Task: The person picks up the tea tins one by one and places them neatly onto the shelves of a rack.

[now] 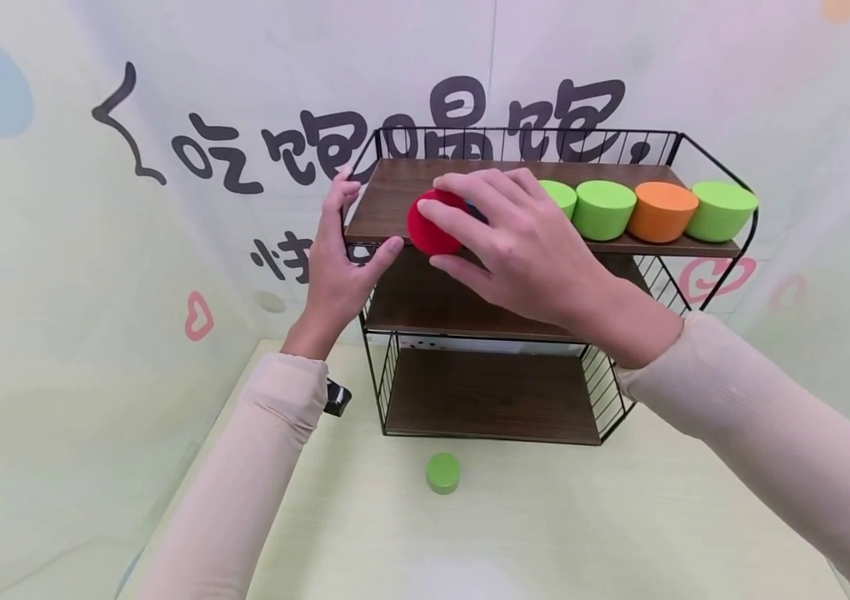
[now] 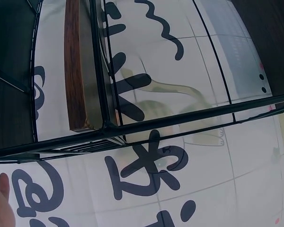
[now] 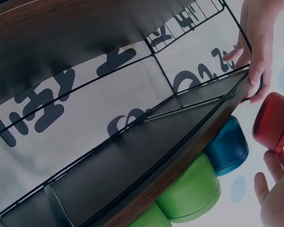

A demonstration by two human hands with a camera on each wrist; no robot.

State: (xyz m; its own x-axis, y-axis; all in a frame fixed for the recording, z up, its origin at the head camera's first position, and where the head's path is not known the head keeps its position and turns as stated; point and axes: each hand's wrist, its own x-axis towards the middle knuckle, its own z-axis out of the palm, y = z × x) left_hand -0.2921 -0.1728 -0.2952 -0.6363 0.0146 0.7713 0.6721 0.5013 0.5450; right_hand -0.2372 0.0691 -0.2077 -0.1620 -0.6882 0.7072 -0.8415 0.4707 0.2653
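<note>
My right hand (image 1: 522, 237) pinches a red round container (image 1: 432, 227) over the front edge of the top shelf, toward its left end. Thumb and fingers of my left hand (image 1: 338, 258) hold the left front corner of the black wire rack (image 1: 367, 337). Beside the red container, a blue one (image 3: 229, 146) stands on the shelf, mostly covered by my right hand in the head view. Further right along that shelf come green containers (image 1: 605, 212), an orange one (image 1: 663, 212) and another green one (image 1: 725, 215). Only a bit of the left fingers shows in the left wrist view.
Below are a middle shelf (image 1: 455, 300) and a bottom shelf (image 1: 488, 396) of dark wood. A small green round container (image 1: 443, 473) sits on the pale table (image 1: 545, 517) before the rack. Behind hangs a white printed backdrop (image 1: 230, 50).
</note>
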